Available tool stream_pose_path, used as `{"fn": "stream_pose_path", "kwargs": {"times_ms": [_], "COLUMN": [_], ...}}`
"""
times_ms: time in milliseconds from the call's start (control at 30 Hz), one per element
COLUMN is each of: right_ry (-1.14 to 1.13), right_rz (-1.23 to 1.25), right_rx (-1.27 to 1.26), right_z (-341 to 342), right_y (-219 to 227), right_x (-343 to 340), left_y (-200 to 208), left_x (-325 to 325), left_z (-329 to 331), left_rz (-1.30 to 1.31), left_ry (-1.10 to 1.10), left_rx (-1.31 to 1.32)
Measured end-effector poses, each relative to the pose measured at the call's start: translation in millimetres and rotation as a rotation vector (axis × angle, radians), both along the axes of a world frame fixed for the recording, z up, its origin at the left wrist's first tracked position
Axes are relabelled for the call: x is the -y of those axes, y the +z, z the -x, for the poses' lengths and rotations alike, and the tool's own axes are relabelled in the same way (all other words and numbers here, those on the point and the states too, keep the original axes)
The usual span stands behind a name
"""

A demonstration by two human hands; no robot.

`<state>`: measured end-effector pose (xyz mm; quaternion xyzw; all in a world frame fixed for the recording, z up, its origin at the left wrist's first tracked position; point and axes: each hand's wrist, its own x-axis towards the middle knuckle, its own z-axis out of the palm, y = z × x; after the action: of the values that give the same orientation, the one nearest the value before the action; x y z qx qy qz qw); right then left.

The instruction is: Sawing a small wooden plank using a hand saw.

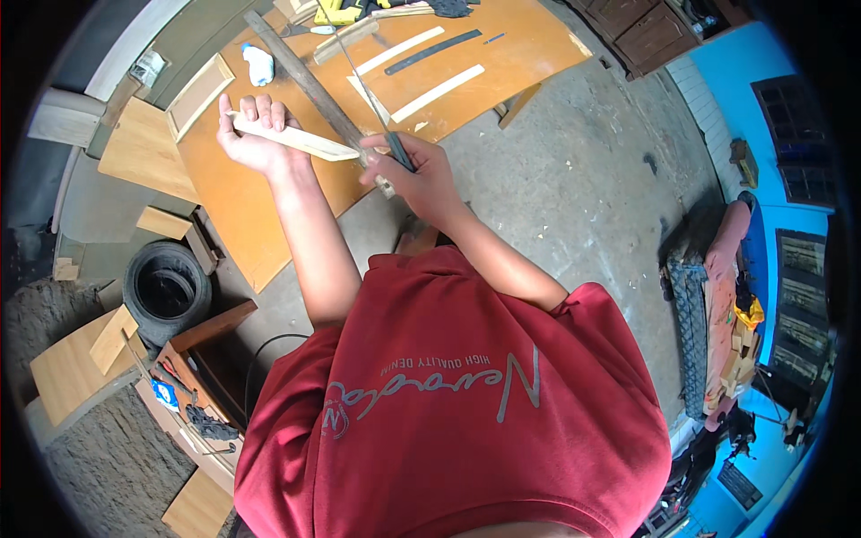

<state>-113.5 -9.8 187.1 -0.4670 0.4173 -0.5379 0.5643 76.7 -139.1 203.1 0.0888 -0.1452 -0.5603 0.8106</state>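
Observation:
My left hand (258, 142) is turned palm up over the table's near side, its fingers curled round a pale wooden strip (300, 140). The strip's far end comes close to my right hand (420, 176). That hand is closed on the dark handle of a long thin-bladed tool (400, 152), whose exact kind I cannot make out. Its blade points up and away across the table. Beneath the strip, a long dark wooden bar (309, 85) runs over the orange-brown tabletop (229, 197) and past its edge by my right hand.
Pale strips (438, 93) and a dark strip (433, 52) lie on the table beyond my hands. A white-and-blue bottle (258, 65) stands at left, and a yellow-and-black tool (345, 11) lies at the far edge. Left of me are a tyre (143, 291) and boards (143, 148).

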Motion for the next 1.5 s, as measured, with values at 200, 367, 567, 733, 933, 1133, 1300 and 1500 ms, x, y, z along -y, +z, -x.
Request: {"fn": "stream_pose_path", "kwargs": {"times_ms": [200, 367, 567, 733, 933, 1133, 1300, 1500], "right_ry": [0.059, 0.14, 0.339, 0.354, 0.437, 0.662, 0.385, 0.271], "right_rz": [0.055, 0.087, -0.18, -0.166, 0.38, 0.394, 0.311, 0.557], "right_rx": [0.119, 0.108, 0.495, 0.4, -0.131, -0.214, -0.138, -0.39], "right_z": [-2, 9, 42, 88, 159, 196, 216, 222], "right_y": [19, 21, 32, 45, 27, 39, 12, -2], "right_x": [2, 8, 25, 41, 76, 91, 97, 91], "left_y": [15, 33, 60, 33, 58, 37, 37, 32], "left_x": [-20, -36, -65, -74, -130, -136, -139, -136], "left_z": [2, 23, 65, 70, 133, 186, 208, 223], "left_rz": [0.035, -0.164, -0.209, -0.678, -0.059, -0.283, -0.419, -0.41], "left_ry": [0.103, 0.342, 0.591, 1.25, 0.638, -0.255, 0.011, 0.143], "left_rx": [0.095, 0.286, 0.434, 1.311, 2.076, 1.732, 1.849, 1.853]}}
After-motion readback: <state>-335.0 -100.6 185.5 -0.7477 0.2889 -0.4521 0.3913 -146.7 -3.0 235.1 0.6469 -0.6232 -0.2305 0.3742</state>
